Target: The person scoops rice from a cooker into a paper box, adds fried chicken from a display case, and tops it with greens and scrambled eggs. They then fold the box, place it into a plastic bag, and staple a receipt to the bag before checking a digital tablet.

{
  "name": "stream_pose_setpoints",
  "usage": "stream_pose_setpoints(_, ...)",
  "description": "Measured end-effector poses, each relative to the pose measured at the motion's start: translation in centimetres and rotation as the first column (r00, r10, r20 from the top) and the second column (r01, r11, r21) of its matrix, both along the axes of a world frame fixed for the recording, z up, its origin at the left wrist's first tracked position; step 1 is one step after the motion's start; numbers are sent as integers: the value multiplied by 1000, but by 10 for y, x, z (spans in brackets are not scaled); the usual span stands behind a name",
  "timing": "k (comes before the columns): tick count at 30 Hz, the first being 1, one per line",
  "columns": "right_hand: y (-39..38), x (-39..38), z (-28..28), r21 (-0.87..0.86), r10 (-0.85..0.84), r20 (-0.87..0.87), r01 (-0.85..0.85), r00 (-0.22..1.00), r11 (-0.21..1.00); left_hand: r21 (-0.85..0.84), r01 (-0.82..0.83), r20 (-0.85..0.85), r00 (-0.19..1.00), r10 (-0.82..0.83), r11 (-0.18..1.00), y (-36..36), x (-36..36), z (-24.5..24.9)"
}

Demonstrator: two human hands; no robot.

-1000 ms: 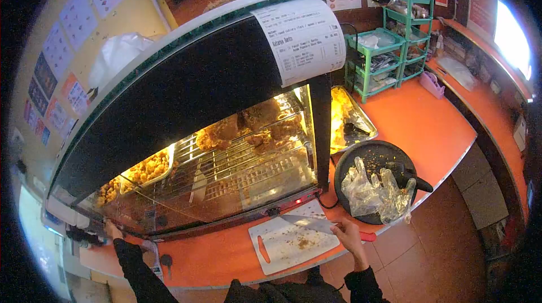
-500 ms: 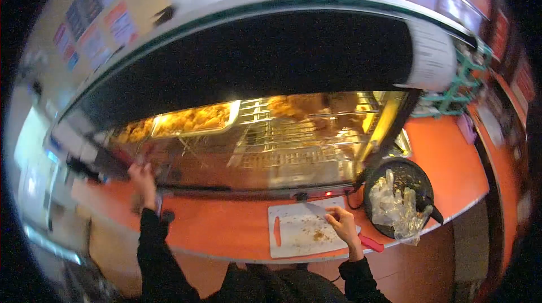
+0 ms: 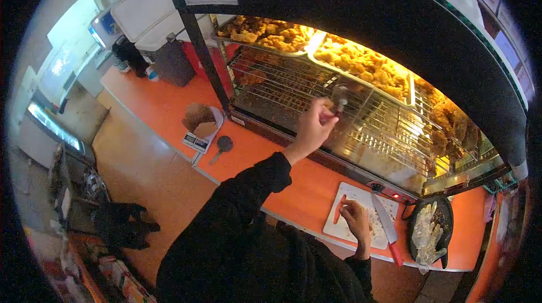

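My left hand [image 3: 317,128] is raised at the glass front of a lit food-warming cabinet [image 3: 316,145]. Its fingers are curled together around a small dark red and grey piece whose kind I cannot tell. Behind the glass, trays of fried chicken [image 3: 361,66] sit on the upper wire rack. My right hand [image 3: 357,221] hovers low over a white cutting board [image 3: 333,227], fingers loosely curled in, with nothing visible in them. Just right of it lies a knife [image 3: 385,221] with a red handle, its blade across the crumb-strewn board.
A black pan [image 3: 446,212] holding clear plastic gloves [image 3: 424,235] stands right of the board. Leftward along the orange counter [image 3: 265,156] are a dark scoop [image 3: 224,145], a kitchen scale [image 3: 196,141] with a brown paper container [image 3: 199,118], and an open-lidded box [image 3: 169,60].
My view has swung left, bringing the scale, scoop and box into sight. My left hand now shows higher, at the cabinet's glass. My right hand is left of the knife instead of over it.
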State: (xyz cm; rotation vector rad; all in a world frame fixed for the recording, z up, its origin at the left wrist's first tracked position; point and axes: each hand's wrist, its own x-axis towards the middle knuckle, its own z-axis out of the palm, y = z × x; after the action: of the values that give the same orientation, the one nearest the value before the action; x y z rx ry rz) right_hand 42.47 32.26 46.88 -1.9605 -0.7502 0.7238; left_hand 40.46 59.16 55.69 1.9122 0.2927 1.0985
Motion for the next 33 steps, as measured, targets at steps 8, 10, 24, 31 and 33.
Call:
stream_pose_setpoints(8, 111, -46, 31, -109, 201, 253, -178, 946, 978, -168, 259, -382, 872, -305, 951, 38, -114, -73)
stream_pose_setpoints(10, 129, -59, 14, -89, 210, 241, -194, 947, 977, 26, 166, -552, 825, -125, 986, 64, -157, -149)
stream_pose_setpoints(24, 85, -73, -7, -137, -189, 296, 238, 936, 962, -89, 195, -573, 792, -210, 977, 136, -221, -169)
stream_pose_setpoints(31, -24, 3, 17, -2, -558, 406, 611, 724, 792, -203, 389, -526, 730, -435, 898, 76, -199, -144)
stream_pose_setpoints(33, -69, 30, 3, 17, -677, 488, 769, 551, 639, -242, 376, -531, 720, -447, 894, 70, -200, -141)
